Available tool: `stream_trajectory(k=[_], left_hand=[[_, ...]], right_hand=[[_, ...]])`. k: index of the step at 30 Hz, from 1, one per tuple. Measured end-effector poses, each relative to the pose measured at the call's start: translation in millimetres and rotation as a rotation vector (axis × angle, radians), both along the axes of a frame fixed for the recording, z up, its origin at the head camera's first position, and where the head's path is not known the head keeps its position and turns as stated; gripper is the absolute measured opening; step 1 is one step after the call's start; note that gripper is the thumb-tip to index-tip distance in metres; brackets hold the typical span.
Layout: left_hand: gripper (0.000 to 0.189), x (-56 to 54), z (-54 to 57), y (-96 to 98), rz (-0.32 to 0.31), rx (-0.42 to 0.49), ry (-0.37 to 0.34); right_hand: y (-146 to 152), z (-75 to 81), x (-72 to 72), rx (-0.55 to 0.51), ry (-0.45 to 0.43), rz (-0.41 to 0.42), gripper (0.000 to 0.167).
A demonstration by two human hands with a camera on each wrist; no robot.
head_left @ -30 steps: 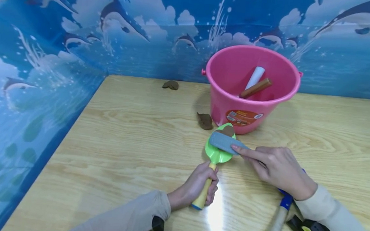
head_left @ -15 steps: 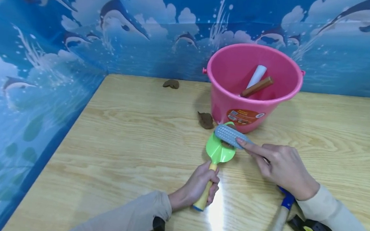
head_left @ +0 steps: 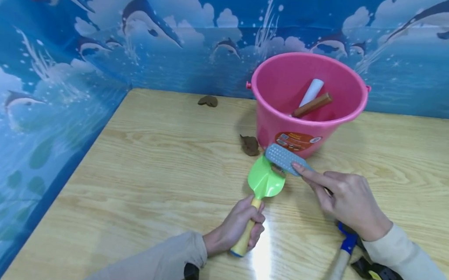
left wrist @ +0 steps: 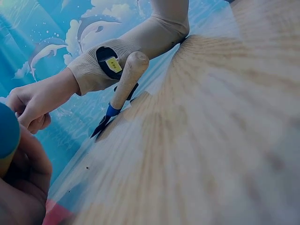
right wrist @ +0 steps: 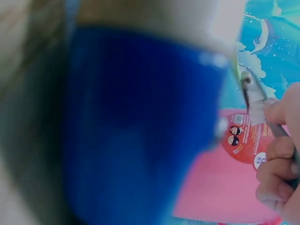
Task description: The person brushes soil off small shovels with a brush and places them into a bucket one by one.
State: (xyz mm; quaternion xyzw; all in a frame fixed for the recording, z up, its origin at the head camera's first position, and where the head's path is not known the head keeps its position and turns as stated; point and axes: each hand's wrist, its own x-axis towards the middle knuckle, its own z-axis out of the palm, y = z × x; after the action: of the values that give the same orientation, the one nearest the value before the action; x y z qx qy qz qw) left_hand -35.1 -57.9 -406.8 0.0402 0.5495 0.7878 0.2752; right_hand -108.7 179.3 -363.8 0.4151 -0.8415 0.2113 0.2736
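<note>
In the head view my left hand (head_left: 237,226) grips the yellow handle of a small green hand shovel (head_left: 265,178), its blade toward the bucket. My right hand (head_left: 348,200) holds a flat blue-grey tool (head_left: 286,159) with rows of pale dots, index finger laid along it. That tool overlaps the right tip of the shovel blade. A brown leaf (head_left: 278,170) shows partly under it, at the blade's right side. Just left of the tool another brown leaf (head_left: 249,146) lies on the table. The pink bucket (head_left: 304,128) stands directly beyond.
Inside the bucket lean a pale blue stick (head_left: 312,92) and a brown stick (head_left: 313,105). One more brown leaf (head_left: 208,101) lies at the table's back edge. A blue tool with a whitish handle (head_left: 336,274) lies under my right wrist. A dolphin-print cloth (head_left: 201,37) hangs behind.
My right hand has moved the flat tool up and to the right, from over the middle of the shovel blade to its far right side. The left hand has barely moved.
</note>
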Motion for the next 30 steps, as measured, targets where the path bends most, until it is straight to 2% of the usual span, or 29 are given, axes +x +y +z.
stream_trajectory(k=[6,7,8,10,12,14,16,21,26,30], left_hand=[[0.008,3.1,2.6,-11.9,-0.028,0.090,-0.002],[0.008,3.7,3.4,-14.6,-0.034,0.101,0.006],[0.007,4.6,4.2,-17.7,-0.042,0.090,0.048],[0.007,6.5,5.1,-24.1,-0.055,0.073,0.119],[0.006,8.3,5.5,-29.2,-0.060,0.064,0.146],[0.006,9.2,5.7,-32.4,-0.061,0.038,0.184],[0.007,9.0,5.3,-32.4,-0.055,0.052,0.140],[0.006,8.3,4.6,-29.6,-0.039,0.016,0.131],[0.006,7.7,4.2,-29.0,-0.048,0.021,0.110],[0.004,7.3,2.4,-26.1,-0.038,0.033,0.029]], right_hand=[[-1,0.0,-6.1,-0.037,0.004,0.039,0.040],[2,-2.0,-8.5,-0.027,0.000,0.031,0.040],[5,-3.6,-10.7,-0.001,-0.010,0.019,0.041],[11,-7.1,-15.0,0.035,-0.075,0.018,0.033],[17,-9.3,-17.3,0.063,-0.145,0.025,0.030],[20,-9.1,-18.3,0.046,-0.208,0.049,0.039],[20,-6.2,-17.0,-0.008,-0.250,0.089,0.049],[13,2.8,-11.5,-0.093,-0.295,0.153,0.043],[9,3.1,-5.9,-0.142,-0.272,0.111,0.038],[5,3.2,-1.2,-0.202,-0.268,0.084,0.035]])
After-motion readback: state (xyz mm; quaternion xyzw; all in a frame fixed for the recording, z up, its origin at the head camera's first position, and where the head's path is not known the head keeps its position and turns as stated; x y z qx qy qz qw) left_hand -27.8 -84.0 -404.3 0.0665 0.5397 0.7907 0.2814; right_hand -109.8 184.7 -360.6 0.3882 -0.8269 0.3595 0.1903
